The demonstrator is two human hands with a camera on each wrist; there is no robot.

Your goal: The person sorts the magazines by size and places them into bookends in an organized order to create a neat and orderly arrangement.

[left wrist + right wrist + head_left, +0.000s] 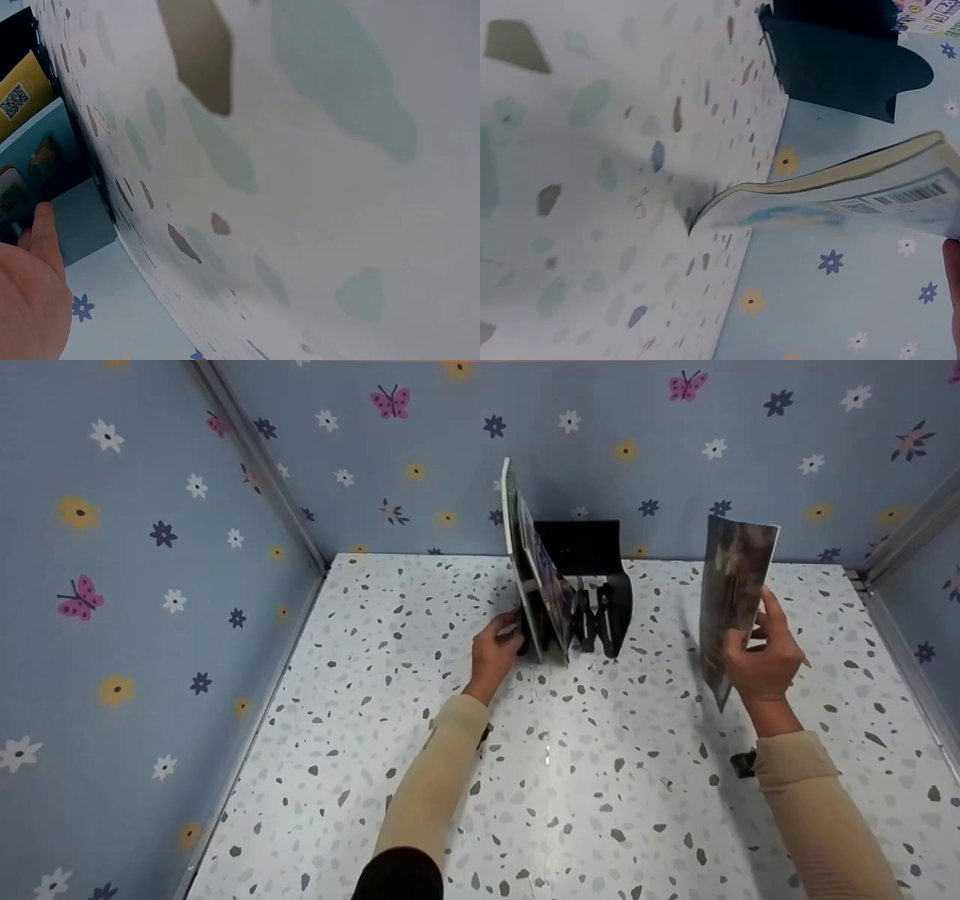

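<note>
A black expandable book rack (616,615) stands against the back wall, its base a folding lattice. Two upright books lean in its left part: a pale-edged book (517,555) and a colourful book (547,562). My left hand (495,649) grips the rack's left end, low by the books. In the left wrist view, its finger reaches the grey end plate (82,225) beside a blue book cover (56,142). Off to the right, my right hand (769,656) holds a thin paperback book (731,592) upright by its near right edge. The right wrist view shows its pages slightly bent.
The white speckled table (600,795) runs back to a blue flowered wall (450,450). Another flowered panel (135,645) bounds the left side, and one more the right. Beside the paperback, the rack's right end plate (840,67) stands up.
</note>
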